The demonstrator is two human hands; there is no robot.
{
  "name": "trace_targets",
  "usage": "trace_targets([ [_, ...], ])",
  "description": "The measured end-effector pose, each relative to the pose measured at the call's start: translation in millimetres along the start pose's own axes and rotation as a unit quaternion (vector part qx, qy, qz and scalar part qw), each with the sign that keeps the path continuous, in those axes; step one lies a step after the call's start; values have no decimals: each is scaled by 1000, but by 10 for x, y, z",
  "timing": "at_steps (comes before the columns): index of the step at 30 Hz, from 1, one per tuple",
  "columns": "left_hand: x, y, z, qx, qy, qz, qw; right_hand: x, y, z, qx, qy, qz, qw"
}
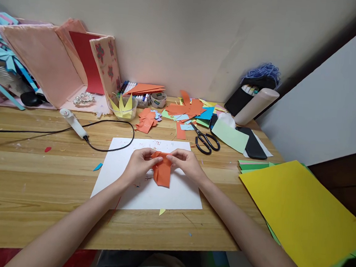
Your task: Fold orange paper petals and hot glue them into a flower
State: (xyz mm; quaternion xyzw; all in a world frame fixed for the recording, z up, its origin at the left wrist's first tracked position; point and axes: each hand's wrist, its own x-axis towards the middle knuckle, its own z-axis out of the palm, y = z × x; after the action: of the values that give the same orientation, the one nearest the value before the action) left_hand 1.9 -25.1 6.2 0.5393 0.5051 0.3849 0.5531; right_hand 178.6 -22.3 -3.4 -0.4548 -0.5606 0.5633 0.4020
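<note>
An orange piece of folded paper is held up over a white sheet on the wooden table. My left hand pinches its upper left edge between thumb and fingers. At the upper right edge, my right hand grips it the same way, thumb in front. The paper's lower end hangs free, with creases along its left side. Small coloured specks and scraps lie on the white sheet, partly hidden behind the paper.
Black-handled scissors lie beyond the sheet, near paper scraps. A corded white tool lies at the left, its cable looping toward the sheet. Large yellow paper covers the right side. A bottle leans at the back right.
</note>
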Motion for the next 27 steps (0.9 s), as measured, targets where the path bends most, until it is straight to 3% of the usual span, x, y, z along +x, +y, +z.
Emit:
trace_targets([
  [11,-7,27,11,-22,-1,-23,999,15,24,-7,-16,35,-7,999],
  [21,-22,8,4,-15,-25,7,1000,-10,-23,23,-54,49,-45,996],
  [27,-25,20,0,-14,-5,8,1000,5,31,8,-45,30,-42,998],
])
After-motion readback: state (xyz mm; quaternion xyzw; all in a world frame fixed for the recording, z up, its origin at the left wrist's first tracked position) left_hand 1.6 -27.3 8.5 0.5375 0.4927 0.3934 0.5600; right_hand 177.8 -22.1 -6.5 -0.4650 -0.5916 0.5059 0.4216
